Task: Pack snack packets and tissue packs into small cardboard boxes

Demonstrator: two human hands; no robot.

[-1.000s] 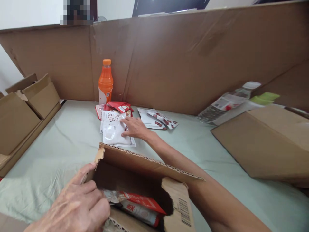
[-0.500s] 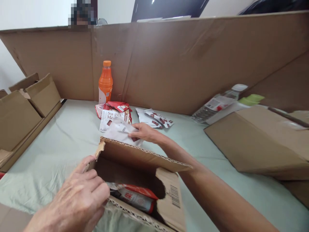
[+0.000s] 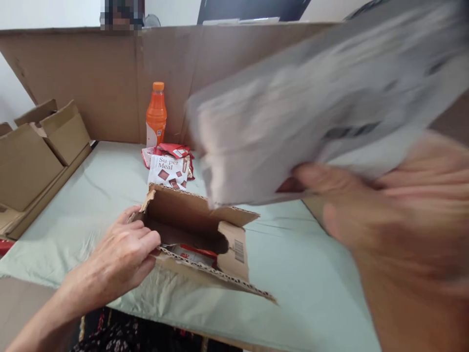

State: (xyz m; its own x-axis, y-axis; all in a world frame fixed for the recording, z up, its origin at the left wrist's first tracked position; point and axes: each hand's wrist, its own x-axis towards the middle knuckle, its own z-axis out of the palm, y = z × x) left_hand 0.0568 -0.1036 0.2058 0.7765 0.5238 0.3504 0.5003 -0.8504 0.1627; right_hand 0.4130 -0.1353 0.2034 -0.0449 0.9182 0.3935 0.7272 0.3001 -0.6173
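Observation:
My right hand (image 3: 395, 210), blurred by motion, grips a whitish plastic packet (image 3: 293, 117) raised close to the camera at the right. A dark red patch and a barcode show on the packet. My left hand (image 3: 120, 249) is closed on the left edge of an open cardboard box (image 3: 234, 274). Inside the box lies a red and silver package (image 3: 194, 254), mostly hidden by the near wall. Just behind the box rest a white "Su-per Meal" packet (image 3: 166, 171) and some red packets (image 3: 176, 150).
An orange drink bottle (image 3: 157, 117) stands upright near the tall cardboard wall (image 3: 91, 78). More cardboard boxes (image 3: 32, 166) stand on the left. Pale green cloth (image 3: 293, 274) covers the table. A person (image 3: 120, 14) is beyond the wall. The raised packet hides much of the right side.
My right hand has lifted the whitish packet from behind the box, up and to the right, close to the camera. The box has tilted toward me, my left hand still on its edge.

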